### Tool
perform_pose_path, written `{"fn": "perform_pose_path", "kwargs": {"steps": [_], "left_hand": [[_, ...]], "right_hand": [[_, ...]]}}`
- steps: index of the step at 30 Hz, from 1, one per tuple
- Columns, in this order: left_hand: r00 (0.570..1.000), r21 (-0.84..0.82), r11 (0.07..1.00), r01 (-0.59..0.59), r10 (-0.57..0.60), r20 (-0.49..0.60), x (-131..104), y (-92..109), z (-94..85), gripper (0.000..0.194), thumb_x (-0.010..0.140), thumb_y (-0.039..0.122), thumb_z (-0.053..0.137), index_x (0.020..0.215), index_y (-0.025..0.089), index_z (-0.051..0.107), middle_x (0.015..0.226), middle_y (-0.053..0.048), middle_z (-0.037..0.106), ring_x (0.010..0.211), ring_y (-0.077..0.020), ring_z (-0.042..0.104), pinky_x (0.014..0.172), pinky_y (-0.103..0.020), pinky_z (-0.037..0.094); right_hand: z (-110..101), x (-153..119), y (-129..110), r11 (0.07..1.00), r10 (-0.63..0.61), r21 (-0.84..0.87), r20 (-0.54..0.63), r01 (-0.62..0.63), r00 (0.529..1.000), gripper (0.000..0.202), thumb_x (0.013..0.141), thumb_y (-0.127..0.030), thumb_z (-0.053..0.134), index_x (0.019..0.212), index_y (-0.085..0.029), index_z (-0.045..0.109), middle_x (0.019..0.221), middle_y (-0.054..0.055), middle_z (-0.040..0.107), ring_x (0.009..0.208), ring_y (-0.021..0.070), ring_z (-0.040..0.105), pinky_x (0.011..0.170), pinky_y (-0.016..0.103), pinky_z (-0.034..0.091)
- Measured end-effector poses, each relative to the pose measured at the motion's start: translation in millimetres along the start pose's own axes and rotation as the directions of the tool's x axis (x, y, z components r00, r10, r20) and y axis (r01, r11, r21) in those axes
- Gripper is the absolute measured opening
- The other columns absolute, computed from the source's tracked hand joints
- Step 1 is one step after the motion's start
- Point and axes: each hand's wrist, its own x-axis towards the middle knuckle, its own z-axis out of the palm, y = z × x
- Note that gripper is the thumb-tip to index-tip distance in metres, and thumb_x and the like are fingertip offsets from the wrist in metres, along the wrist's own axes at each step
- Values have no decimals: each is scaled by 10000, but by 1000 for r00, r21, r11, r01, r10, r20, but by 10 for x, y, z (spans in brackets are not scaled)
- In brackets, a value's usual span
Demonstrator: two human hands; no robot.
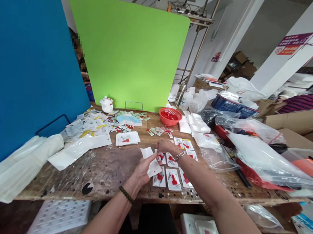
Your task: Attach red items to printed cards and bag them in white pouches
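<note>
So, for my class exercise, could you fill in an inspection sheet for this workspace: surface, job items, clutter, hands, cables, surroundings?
Surface: wooden table, stained and scuffed.
Job items: white cards; flat packets showing red pieces, laid in rows.
Clutter: red basket near the back; plastic bags at right.
Hands: left hand holds the white cards; right hand close by, contact unclear.
Cables: nothing seen.
Surroundings: blue panel, green panel, cardboard box.

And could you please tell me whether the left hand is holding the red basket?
No, the left hand holds a white card; the red basket stands apart, by the green panel.
</note>
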Motion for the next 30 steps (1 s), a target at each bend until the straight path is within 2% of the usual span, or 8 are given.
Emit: {"fn": "perform_pose_path", "kwargs": {"steps": [7,14,20,22,24,26,28,30], "left_hand": [[1000,16,1000,12,-13,12,-10,-6,-7,175,765,181,678,906,78,664,662,-55,678,498,-154,625,434,-260,504],[995,41,999,11,-15,98,9,-25,-43,163,796,196,638,912,83,659,626,-69,670,490,-162,616,466,-267,505],[992,-138,987,-84,70,-102,-49,165,-165,52,808,147,625,843,110,614,746,-78,707,586,-179,670,563,-307,566],[983,-187,972,-143,117,-140,-90,269,-218,32,818,136,614,843,119,602,767,-75,710,591,-177,673,567,-305,567],[973,-227,954,-198,163,-166,-131,361,-263,16,838,133,587,836,120,596,745,-68,704,568,-167,664,555,-293,562],[960,-258,934,-246,199,-195,-169,429,-298,38,854,139,570,843,116,598,720,-59,695,543,-154,650,542,-280,554],[950,-302,908,-290,234,-207,-202,473,-327,55,865,154,563,849,115,599,701,-49,685,532,-141,639,537,-266,546],[941,-340,882,-328,272,-201,-229,501,-356,59,866,174,573,855,122,598,694,-37,678,511,-124,621,517,-247,529]], "right_hand": [[-29,-56,-55,999,13,43,-36,-11,999,258,571,-112,722,824,-162,715,794,19,698,724,157,607,567,198,411],[-36,-59,-28,966,39,256,7,-40,999,169,551,-68,685,700,-146,672,580,-11,620,572,136,555,534,220,427],[-83,-231,110,846,-14,533,-14,20,1000,89,677,-117,620,753,-157,598,608,-44,599,524,74,534,539,185,443],[-73,-309,140,721,-38,691,-39,54,999,96,691,-133,626,764,-155,567,625,-41,604,543,76,562,560,191,467],[-24,-381,134,470,-79,879,-57,87,995,167,644,-139,686,733,-150,545,613,-37,608,548,90,585,577,215,494],[69,-455,85,191,-122,977,-76,98,990,259,573,-133,754,745,-143,561,615,-27,628,546,105,601,582,239,516],[198,-542,-3,34,-153,996,-81,87,985,360,538,-136,795,839,-138,598,650,-15,660,553,115,616,579,253,531],[343,-639,-113,-56,-167,997,-70,61,983,430,537,-153,815,919,-143,617,681,-9,679,562,121,628,576,262,543]]}}
